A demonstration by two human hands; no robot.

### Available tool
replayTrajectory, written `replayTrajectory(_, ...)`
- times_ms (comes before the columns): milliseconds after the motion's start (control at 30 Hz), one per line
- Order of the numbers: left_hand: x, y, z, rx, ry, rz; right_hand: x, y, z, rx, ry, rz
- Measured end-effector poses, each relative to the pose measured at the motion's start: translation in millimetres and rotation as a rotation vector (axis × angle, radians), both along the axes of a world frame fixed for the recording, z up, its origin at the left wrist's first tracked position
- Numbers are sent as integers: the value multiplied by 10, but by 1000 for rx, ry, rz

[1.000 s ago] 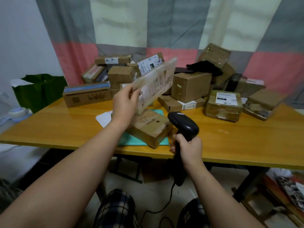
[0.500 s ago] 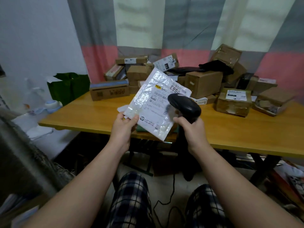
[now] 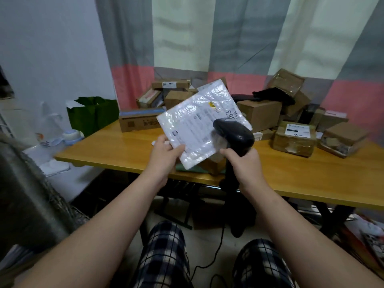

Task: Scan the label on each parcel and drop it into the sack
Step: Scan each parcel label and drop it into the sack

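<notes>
My left hand (image 3: 164, 155) pinches the lower left corner of a white bubble-mailer parcel (image 3: 197, 123), held up over the table's front edge with its printed label facing me. My right hand (image 3: 246, 163) grips the handle of a black barcode scanner (image 3: 234, 135), whose head overlaps the parcel's right side. A grey woven sack (image 3: 27, 196) stands at the far left near my left arm. Several cardboard parcels (image 3: 259, 115) are piled at the back of the wooden table (image 3: 124, 146).
A green bag (image 3: 91, 113) stands beyond the table's left end. The scanner's cable (image 3: 216, 252) hangs to the floor between my knees. A brown box on a green mat (image 3: 212, 165) lies under the held parcel. Clutter (image 3: 372, 235) sits at lower right.
The parcel went from edge-on above the table to label facing me, now tilted further with the scanner head over it. My view swung left, bringing the sack into sight.
</notes>
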State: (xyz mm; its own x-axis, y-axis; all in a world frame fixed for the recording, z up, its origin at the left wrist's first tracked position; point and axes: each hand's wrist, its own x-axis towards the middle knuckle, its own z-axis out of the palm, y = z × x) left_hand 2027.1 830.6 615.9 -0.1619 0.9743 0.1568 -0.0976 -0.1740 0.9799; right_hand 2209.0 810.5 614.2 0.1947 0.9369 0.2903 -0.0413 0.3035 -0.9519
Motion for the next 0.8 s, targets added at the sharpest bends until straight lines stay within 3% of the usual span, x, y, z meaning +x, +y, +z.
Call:
replayTrajectory(133, -224, 71, 158, 77, 47, 95, 86, 19, -20, 4, -57, -59)
replayTrajectory(367, -123, -70, -22, -37, 98, -77, 20, -37, 86, -31, 103, 47)
replayTrajectory(567, -272, 22, -58, -97, 312, 64, 146, -14, 116, 88, -231, 79)
replayTrajectory(633, -350, 52, -39, -86, 442, -2, 210, -19, 144, 70, -341, 139)
replayTrajectory(733, -366, 69, -9, -18, 384, -104, 189, -41, 195, 67, -395, 184)
replayTrajectory(800, -389, 114, 2, 61, 349, -12, 124, -46, 196, 126, -408, 99)
